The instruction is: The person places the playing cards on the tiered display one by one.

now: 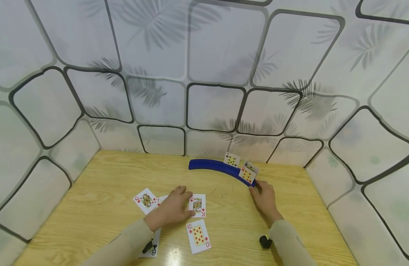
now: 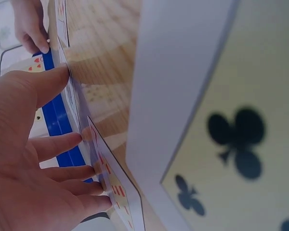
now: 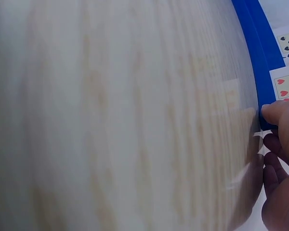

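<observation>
Rack: curved blue card holder lies toward the far side of the wooden table, with cards standing along its right half.
Right hand: at the rack's right end, the right hand pinches the tip, thumb on the near face and fingers curled behind.
Left hand: on the near side of the rack, the left hand spreads relaxed, fingers extended and grasping nothing, with fingertips and thumb at the edge of a red king.
King: face up on the table, nearer the person than the rack. Likely light, flexible and slick; a lifted edge or corner looks the best hold, since a flat card gives fingers little purchase.
Rack's handling: probably light, stiff plastic that could slide if nudged; the bare left end offers a free grip.
Standing cards: a black seven rises from the rack; a red card overlaps a black-suited card at its right end, crowding the right thumb.
Loose cards: nearer the person than the rack lie a ten of diamonds, a red queen, a red seven partly hidden by the left hand, and a club card partly covered by the left sleeve.
</observation>
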Demonstrator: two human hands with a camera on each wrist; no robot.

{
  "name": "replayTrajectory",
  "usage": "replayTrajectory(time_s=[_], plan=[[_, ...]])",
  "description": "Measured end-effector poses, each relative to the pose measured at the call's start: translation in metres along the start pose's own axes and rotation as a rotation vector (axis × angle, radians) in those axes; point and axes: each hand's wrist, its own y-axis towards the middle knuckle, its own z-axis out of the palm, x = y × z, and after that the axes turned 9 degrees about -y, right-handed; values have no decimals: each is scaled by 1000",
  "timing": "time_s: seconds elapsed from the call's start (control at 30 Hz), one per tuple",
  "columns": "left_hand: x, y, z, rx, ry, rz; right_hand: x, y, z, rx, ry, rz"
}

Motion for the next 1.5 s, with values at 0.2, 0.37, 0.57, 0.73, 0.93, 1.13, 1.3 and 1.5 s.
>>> replayTrajectory(time_s=[0.2,0.37,0.57,0.73,0.93,1.13,1.3,1.5], plan=[[-1,0,-1,2,-12,-11,0,0,0,-10,-7,-12],[-1,-2,-2,-1,-22,-10,1,-1,0,-25,-7,-28],[-1,-3,-1,-9,-66,-8,2,-2,-1,-23,-5,-32],[-3,-2,-1,-24,-85,-10,2,-1,-1,-20,-11,-30],[-7,-1,1,-40,-117,-47,2,-2,-1,-17,-11,-26],[-6,1,5,-70,-115,-59,0,-2,1,-21,-5,-22],[-7,2,6,-78,-144,-66,-1,-1,2,-22,-12,-21],[-7,2,5,-62,-142,-77,0,-1,1,-26,-13,-26]])
